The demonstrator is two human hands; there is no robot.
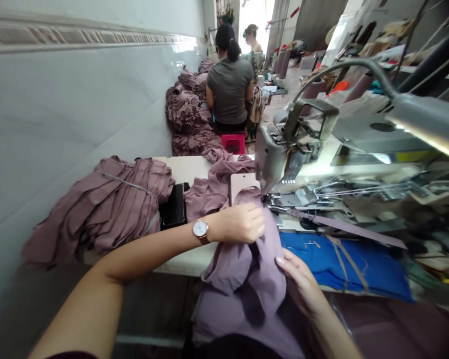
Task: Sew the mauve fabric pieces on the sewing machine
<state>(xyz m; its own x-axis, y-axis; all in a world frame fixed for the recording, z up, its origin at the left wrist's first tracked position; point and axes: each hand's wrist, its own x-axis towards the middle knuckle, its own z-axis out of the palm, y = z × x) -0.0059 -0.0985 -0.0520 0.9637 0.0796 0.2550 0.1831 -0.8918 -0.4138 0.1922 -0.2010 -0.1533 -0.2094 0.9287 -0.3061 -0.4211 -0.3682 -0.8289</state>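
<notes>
A length of mauve fabric [271, 249] runs from the sewing machine [280, 149] down over the table edge to my lap. My left hand [243, 223], with a watch on its wrist, is closed on the cloth just in front of the needle area. Lower and to the right, my right hand [297, 271] grips the edge of the same fabric, thumb on top and the other fingers partly hidden. A narrow mauve strip [359, 229] stretches from the right into the machine's metal guide.
A tied bundle of mauve pieces [123, 199] lies at the left beside a dark phone [173, 205]. Blue cloth [344, 259] covers the table's right front. Ahead, a person in a grey shirt [230, 89] sits on a pink stool [233, 143] near heaped fabric [189, 109].
</notes>
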